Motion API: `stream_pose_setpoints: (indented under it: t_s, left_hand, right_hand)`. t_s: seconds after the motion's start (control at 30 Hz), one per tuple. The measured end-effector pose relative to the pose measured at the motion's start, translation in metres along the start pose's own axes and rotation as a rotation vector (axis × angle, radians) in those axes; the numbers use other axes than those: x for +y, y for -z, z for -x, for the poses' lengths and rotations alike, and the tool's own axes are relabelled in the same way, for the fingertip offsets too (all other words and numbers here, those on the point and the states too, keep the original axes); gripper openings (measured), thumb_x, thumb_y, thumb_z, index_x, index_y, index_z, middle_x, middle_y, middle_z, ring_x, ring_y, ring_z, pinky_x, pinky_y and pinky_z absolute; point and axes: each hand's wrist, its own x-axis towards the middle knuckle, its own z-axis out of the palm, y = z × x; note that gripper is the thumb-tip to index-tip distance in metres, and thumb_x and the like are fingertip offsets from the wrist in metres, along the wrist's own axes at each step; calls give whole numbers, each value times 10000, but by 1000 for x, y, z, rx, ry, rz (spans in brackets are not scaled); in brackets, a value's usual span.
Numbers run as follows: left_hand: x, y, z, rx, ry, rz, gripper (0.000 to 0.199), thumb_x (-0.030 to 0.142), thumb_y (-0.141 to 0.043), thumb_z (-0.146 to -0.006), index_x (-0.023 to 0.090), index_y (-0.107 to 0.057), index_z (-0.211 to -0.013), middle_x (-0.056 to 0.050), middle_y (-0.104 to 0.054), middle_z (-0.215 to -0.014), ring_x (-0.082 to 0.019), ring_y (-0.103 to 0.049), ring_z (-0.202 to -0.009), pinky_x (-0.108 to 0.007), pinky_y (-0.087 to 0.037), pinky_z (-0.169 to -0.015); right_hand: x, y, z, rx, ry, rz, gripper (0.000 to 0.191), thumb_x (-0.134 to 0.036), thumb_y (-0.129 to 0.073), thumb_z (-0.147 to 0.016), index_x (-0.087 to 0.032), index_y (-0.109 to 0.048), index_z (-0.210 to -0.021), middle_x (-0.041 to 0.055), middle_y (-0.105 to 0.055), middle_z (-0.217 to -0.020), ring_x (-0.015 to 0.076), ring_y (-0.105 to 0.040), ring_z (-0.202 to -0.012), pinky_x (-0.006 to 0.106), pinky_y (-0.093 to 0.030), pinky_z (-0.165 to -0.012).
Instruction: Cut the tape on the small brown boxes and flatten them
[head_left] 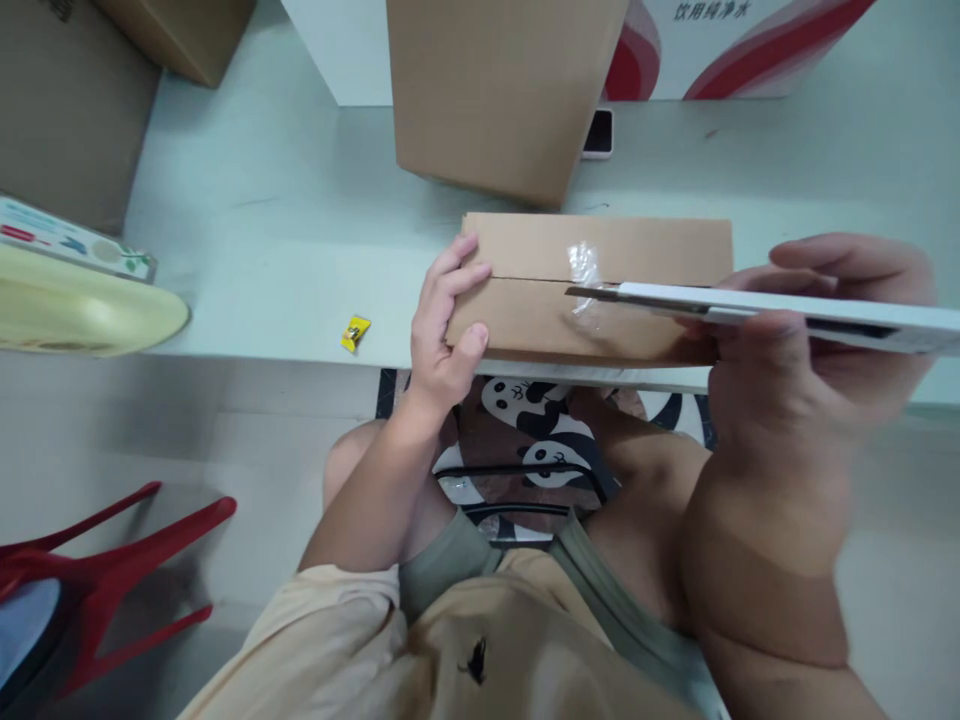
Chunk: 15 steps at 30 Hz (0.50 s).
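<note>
A small brown cardboard box (525, 315) lies near the table's front edge, a seam running along its top. Clear tape (583, 262) crosses the seam at the middle. My left hand (450, 320) grips the left end of this box, fingers on top and thumb at the front. In my right hand (810, 310) is a white utility knife (675, 293), held level with its dark blade pointing left. The blade tip appears over the seam beside the tape; whether it touches the cardboard I cannot tell.
Behind stands a larger brown carton (495, 90), with a phone (599, 134) and a white-and-red box (720, 50) beyond. A yellow wrapped candy (355, 332) lies left on the table (262, 230). A red chair (112, 560) stands at lower left.
</note>
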Motion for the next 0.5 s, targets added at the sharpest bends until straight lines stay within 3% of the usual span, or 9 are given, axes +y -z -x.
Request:
stream_pose_setpoints:
  t_s: [0.2, 0.4, 0.5]
  left_hand:
    - [-3, 0, -1, 25, 139, -63, 679, 850, -550, -777, 278, -710, -1106, -45, -598, -1435, -360, -428, -1476, -607, -362, -1203]
    - [-3, 0, -1, 44, 182, -51, 699, 863, -581, -738, 275, -709, -1093, -56, -589, -1440, -377, -418, -1479, -611, -341, -1213]
    - [-2, 0, -1, 41, 168, -14, 678, 837, -608, -744, 276, -710, -1110, -57, -589, -1435, -381, -411, -1482, -612, -323, -1223]
  right_hand:
    - [-1, -8, -4, 44, 115, -6, 263, -239, -798, -765, -255, -643, -977, -35, -643, -817, 110, -672, -728, 251, -485, -573]
    - [2, -6, -6, 67, 140, -66, 241, -189, -780, -718, -241, -619, -891, -48, -538, -856, 92, -686, -756, 248, -558, -638]
    - [1, -5, -5, 44, 119, -35, 280, -142, -772, -714, -241, -591, -904, -44, -525, -846, 105, -696, -769, 231, -547, -584]
